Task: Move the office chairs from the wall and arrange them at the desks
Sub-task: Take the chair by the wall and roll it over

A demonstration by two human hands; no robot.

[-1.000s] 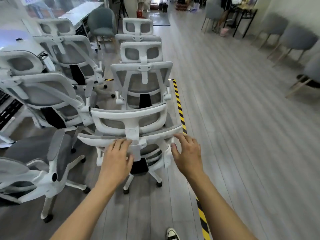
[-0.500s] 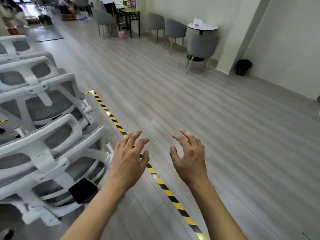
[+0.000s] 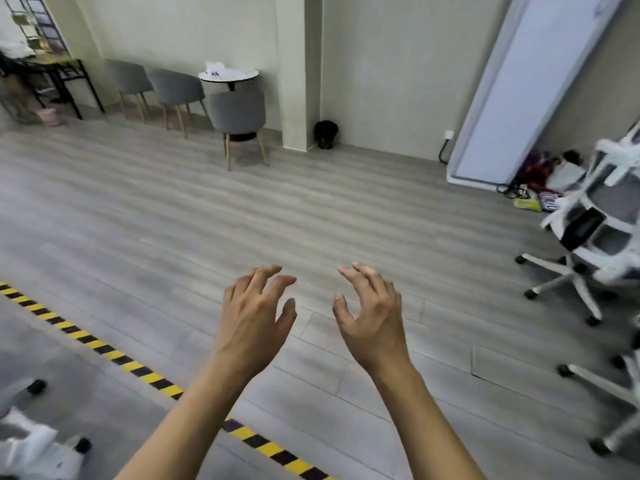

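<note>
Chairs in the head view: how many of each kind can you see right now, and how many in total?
Grey wooden-legged chairs: 3
White office chairs, all cut off by the frame edges: 3
Total: 6

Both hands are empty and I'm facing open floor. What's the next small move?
Probably step right and reach for the white office chair near the leaning panel. Left hand and right hand hang open over bare floor, holding nothing.
</note>
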